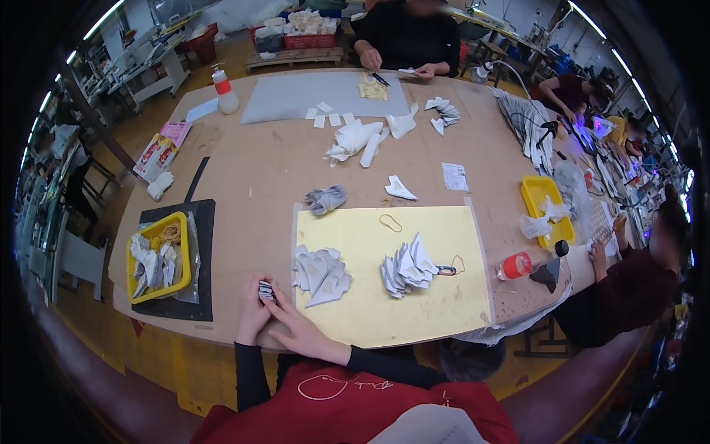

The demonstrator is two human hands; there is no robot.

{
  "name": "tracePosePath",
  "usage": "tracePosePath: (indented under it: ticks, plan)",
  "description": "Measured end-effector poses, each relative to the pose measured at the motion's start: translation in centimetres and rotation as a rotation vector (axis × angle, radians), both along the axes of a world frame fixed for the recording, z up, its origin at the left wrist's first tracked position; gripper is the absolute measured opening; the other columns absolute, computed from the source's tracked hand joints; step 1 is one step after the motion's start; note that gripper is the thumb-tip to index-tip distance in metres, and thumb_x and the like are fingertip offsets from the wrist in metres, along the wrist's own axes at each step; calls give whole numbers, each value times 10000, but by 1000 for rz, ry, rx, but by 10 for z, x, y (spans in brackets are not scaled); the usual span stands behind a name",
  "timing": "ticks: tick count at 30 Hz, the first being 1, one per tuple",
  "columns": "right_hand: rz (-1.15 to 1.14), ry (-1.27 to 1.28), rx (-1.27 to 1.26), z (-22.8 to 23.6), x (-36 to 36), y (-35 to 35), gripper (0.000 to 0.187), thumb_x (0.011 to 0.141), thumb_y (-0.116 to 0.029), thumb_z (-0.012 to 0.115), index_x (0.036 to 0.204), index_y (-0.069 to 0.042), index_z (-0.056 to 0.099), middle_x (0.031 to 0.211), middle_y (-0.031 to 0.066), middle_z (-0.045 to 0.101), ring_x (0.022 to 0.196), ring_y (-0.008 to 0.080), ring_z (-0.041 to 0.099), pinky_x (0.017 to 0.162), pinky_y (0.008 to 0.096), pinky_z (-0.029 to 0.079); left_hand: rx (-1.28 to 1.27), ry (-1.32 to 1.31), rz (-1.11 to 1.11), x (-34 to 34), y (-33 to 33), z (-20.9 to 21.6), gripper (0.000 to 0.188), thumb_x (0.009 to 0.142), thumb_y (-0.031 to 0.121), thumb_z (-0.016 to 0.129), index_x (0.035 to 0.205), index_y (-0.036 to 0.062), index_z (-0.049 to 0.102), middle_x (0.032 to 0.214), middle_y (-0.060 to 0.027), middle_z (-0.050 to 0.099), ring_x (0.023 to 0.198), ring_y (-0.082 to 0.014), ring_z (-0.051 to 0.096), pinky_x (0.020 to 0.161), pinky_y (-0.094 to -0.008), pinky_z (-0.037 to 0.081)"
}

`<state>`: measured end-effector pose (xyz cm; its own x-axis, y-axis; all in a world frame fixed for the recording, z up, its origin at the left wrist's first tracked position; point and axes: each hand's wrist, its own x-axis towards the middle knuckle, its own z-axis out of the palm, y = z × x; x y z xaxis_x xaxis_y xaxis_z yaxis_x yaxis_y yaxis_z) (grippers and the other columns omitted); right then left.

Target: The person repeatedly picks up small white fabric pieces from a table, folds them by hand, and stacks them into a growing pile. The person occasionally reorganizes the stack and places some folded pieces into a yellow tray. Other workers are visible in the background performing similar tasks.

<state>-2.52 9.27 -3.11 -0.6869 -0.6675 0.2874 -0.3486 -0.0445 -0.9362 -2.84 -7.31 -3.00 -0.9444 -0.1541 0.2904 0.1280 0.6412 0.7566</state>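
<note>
My left hand (254, 312) holds a small stack of pieces with black and white edges (266, 289) at the table's near edge. The fingertips of my right hand (302, 330) press against the same stack from the right. What the pieces are is too small to tell. Just right of my hands, a pile of pale grey cut pieces (321, 274) lies on the yellow sheet (384, 322). Farther right on that sheet sits a fanned bundle of similar pieces (407, 269), with a dark clip (446, 270) beside it. A yellow rubber band (390, 222) lies above.
To the left, a yellow basket (184, 255) with pieces and bands stands on a black mat (201, 296). A rolled grey bundle (325, 199) lies beyond the sheet. A bottle with a red label (514, 266) and a second yellow basket (529, 194) are at the right. Co-workers sit across and rightward.
</note>
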Motion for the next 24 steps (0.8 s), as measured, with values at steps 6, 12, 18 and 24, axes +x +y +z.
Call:
tracePosePath:
  ticks: [6,12,18,24]
  plan:
    - [-33,-16,-19,-5,-2,-2,824,902,-134,633,1573,-64,160,1638,196,85,1494,391,169,1193,418,239,-73,-19,-8,8,5,4,343,768,24,591,1104,29,520,1044,-164,570,1017,-369,545,912,-441,414]
    - [-43,-4,-26,-4,1,-1,887,910,-147,636,1580,-57,63,1626,225,108,1498,383,163,1197,406,226,-85,-1,-12,7,6,2,436,782,50,581,1214,22,524,1083,-153,559,1057,-357,536,931,-437,410]
    - [-143,-74,-16,-14,0,-2,870,907,-138,636,1569,-17,85,1621,235,126,1501,365,164,1197,395,228,-97,-19,-92,8,5,16,338,808,86,561,1138,15,536,1065,-163,544,1038,-353,535,924,-418,417]
    - [0,19,-14,-10,0,-2,850,912,-137,624,1567,-10,97,1616,236,151,1498,360,179,1201,384,222,104,9,8,9,0,-6,184,796,57,538,976,22,517,972,-149,529,942,-331,533,874,-419,415]
